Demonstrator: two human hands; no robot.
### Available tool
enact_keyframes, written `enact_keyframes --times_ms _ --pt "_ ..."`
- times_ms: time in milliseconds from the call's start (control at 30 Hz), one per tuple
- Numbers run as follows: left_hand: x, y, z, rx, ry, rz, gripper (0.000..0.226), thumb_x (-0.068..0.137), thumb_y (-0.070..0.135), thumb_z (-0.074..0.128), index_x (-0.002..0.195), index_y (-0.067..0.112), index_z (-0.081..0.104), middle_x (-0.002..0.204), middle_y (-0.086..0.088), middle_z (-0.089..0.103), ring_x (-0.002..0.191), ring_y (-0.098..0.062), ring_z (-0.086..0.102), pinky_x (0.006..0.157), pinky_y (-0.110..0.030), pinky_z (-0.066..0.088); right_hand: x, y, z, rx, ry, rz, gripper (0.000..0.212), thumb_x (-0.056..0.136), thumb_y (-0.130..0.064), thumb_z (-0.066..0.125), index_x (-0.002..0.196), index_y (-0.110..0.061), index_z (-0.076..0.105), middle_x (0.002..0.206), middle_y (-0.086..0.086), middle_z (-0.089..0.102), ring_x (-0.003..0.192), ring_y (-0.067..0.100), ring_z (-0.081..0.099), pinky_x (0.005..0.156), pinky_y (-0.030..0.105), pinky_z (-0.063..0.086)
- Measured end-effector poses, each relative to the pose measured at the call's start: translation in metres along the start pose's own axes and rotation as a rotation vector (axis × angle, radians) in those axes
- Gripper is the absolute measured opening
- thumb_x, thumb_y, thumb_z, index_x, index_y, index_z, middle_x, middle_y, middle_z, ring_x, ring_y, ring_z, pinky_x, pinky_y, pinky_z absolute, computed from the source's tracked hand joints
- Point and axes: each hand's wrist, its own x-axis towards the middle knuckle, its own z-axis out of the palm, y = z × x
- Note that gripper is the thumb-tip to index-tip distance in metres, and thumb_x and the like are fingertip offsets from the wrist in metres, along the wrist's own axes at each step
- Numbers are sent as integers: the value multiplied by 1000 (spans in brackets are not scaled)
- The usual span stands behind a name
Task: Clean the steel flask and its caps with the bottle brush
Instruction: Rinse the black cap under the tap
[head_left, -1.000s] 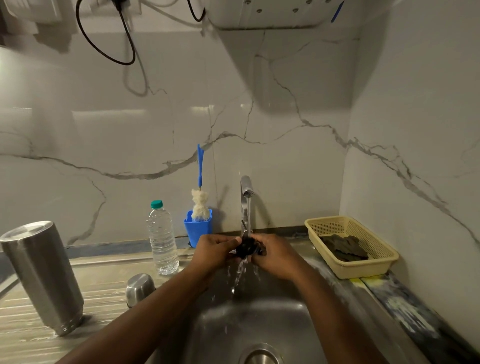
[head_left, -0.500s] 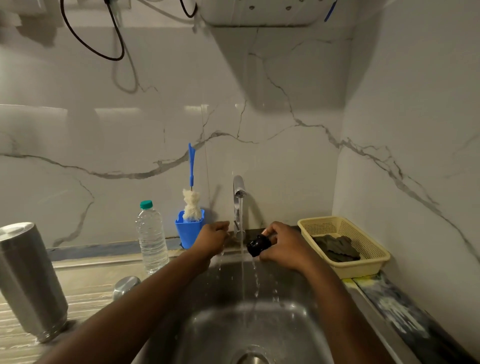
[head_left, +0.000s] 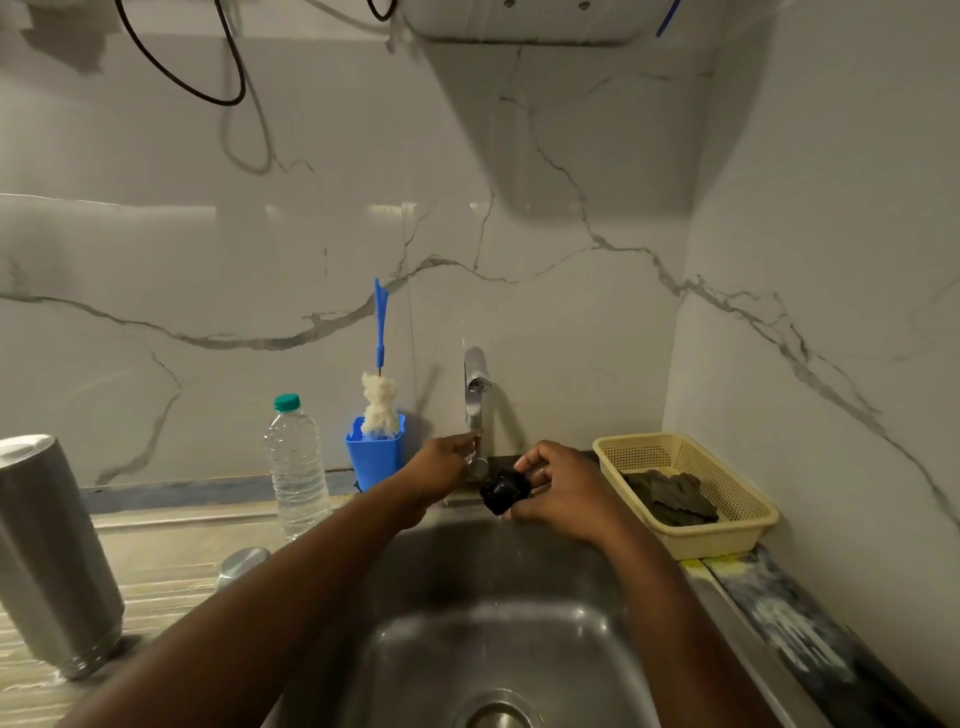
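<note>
Where the view starts nearest me, the sink (head_left: 519, 639) bowl lies between both forearms. On the desk (head_left: 171, 566) to its left the steel flask (head_left: 52, 561) stands upright. A domed steel cap (head_left: 241, 564) sits near it by the sink's edge, partly hidden by the left forearm. Farther in, my right hand (head_left: 566, 488) has its fingers curled round the black cap (head_left: 504, 491), holding it above the back of the bowl. My left hand (head_left: 441, 467) is closed on the lower stem of the tap (head_left: 475, 374), thumb and fingers pinching it. Behind stand a clear water bottle (head_left: 296, 467) and a blue holder (head_left: 376, 460) with the bottle brush (head_left: 381, 395) upright in it. To the right, a yellow basket (head_left: 722, 540) holds a dark cloth (head_left: 670, 496).
</note>
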Motion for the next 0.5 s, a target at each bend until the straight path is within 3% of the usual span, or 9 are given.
enact_keyframes --times_ms 67,133,267,400,500 --pt "-11 3 -1 -29 -18 -24 44 110 12 47 153 18 49 138 -12 62 118 -24 62 91 -34 55 -1 -3 0 8 17 -3 54 68 -22 95 110 -26 62 101 -8 67 93 9 65 78 28 55" --pt "-27 6 -1 -92 0 -44 30 110 24 53 137 14 61 124 -11 67 111 -26 68 96 -39 61 -1 -5 1 18 41 -14 54 66 -27 97 107 -27 61 99 -8 67 93 10 66 79 31 57" --pt "-67 13 -8 -125 17 31 44 98 53 67 111 11 76 102 -11 79 97 -26 78 90 -37 65 -4 -18 5 44 14 -63 53 67 -31 97 106 -28 61 100 -9 69 92 10 68 70 25 50" --pt "-101 17 -27 83 76 174 38 86 45 83 104 11 79 89 -7 81 85 -20 79 88 -40 65 -12 -42 17 57 -62 -143 52 68 -30 96 106 -28 61 98 -9 69 90 9 67 69 23 52" --pt "-123 16 -52 213 96 188 40 80 49 87 104 18 80 89 -3 81 85 -18 79 89 -45 65 -16 -52 25 136 -157 -173 55 62 -34 98 105 -31 64 102 -6 73 91 12 73 84 38 63"
